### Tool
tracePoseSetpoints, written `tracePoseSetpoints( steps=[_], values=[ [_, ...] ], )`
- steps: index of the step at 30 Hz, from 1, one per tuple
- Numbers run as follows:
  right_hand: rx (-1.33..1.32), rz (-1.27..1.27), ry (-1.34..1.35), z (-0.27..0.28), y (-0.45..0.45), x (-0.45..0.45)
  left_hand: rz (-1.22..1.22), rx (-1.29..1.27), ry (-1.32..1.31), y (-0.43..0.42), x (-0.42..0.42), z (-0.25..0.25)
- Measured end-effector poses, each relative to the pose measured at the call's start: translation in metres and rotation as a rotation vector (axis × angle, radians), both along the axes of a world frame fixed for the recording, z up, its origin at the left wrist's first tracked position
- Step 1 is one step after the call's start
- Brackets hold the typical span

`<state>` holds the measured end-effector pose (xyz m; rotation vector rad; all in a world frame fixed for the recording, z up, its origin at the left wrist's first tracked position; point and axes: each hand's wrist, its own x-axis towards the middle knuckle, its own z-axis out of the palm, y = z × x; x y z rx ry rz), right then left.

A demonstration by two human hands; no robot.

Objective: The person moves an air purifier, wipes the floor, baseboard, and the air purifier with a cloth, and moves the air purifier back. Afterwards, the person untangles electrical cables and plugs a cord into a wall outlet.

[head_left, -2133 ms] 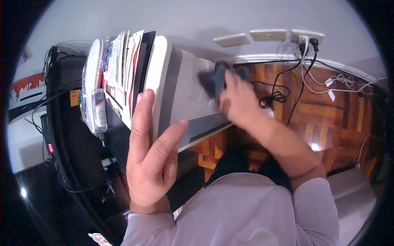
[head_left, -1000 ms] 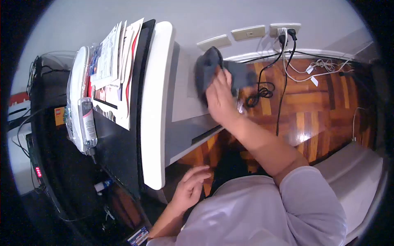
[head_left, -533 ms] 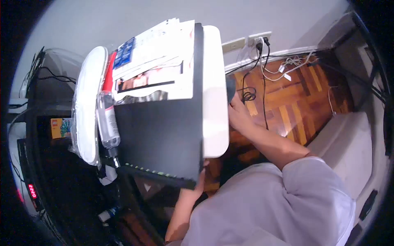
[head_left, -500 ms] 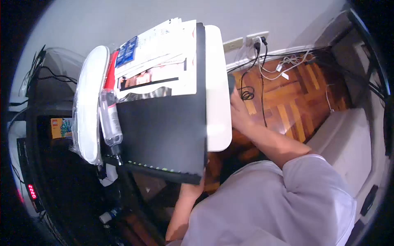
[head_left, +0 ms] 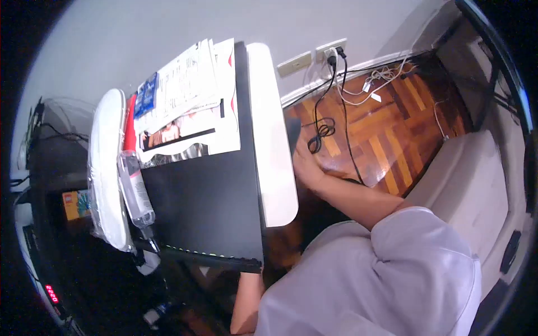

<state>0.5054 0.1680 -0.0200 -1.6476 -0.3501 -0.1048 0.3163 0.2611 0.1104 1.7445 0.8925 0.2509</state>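
My right hand (head_left: 303, 162) is partly hidden behind the rounded white top (head_left: 273, 140); a dark grey cloth (head_left: 292, 130) shows at its fingers, low beside the white top. Of my left arm only the forearm shows, below the front edge of a black folder (head_left: 207, 196); the hand itself is hidden under that edge. Papers (head_left: 188, 84) and a blue packet (head_left: 147, 95) lie on the folder. To their left are a clear bottle (head_left: 136, 193) with a dark cap and a white oval item (head_left: 107, 168) in clear plastic.
Black cables (head_left: 322, 134) run across the wooden floor (head_left: 386, 134) from a wall outlet (head_left: 332, 49). A light padded seat (head_left: 454, 173) stands at the right. On a dark shelf at the left are a yellow box (head_left: 73, 205) and a red digital display (head_left: 51, 293).
The view has turned toward the top of the folder and papers. My left hand, earlier raised with fingers apart, has gone below the folder's edge. My right hand and the cloth have moved lower beside the white top.
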Motion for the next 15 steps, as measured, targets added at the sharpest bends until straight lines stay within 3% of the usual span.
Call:
tracePoseSetpoints(
  steps=[3, 4, 8, 9, 10, 12, 13, 14, 15],
  values=[
    [-0.035, 0.019, -0.059, 0.040, 0.004, 0.031, 0.151, -0.169, -0.176, -0.007, 0.011, -0.001],
    [-0.022, 0.010, -0.053, 0.023, 0.009, 0.045, 0.193, -0.229, -0.227, -0.012, 0.014, -0.003],
    [0.082, -0.093, 0.247, -0.169, 0.049, 0.065, 0.357, -0.382, -0.371, -0.038, 0.030, -0.008],
    [-0.250, -0.198, -0.019, -0.191, 0.045, 0.063, 0.383, -0.410, -0.407, -0.043, 0.035, -0.010],
    [-0.244, -0.188, 0.004, -0.214, 0.049, 0.058, 0.402, -0.433, -0.442, -0.047, 0.041, -0.010],
    [-0.245, -0.170, 0.713, -0.259, 0.059, 0.050, 0.432, -0.551, -0.512, -0.053, 0.051, -0.006],
    [-0.244, -0.165, 0.900, -0.268, 0.052, 0.047, 0.476, -0.508, -0.535, -0.052, 0.060, -0.007],
    [-0.249, -0.159, 1.086, -0.278, 0.046, 0.044, 0.617, -0.423, -0.393, -0.058, 0.064, 0.000],
    [-0.703, 0.428, 0.884, -0.279, 0.032, 0.042, 0.485, -0.088, -0.249, -0.060, 0.058, -0.010]
  ],
)
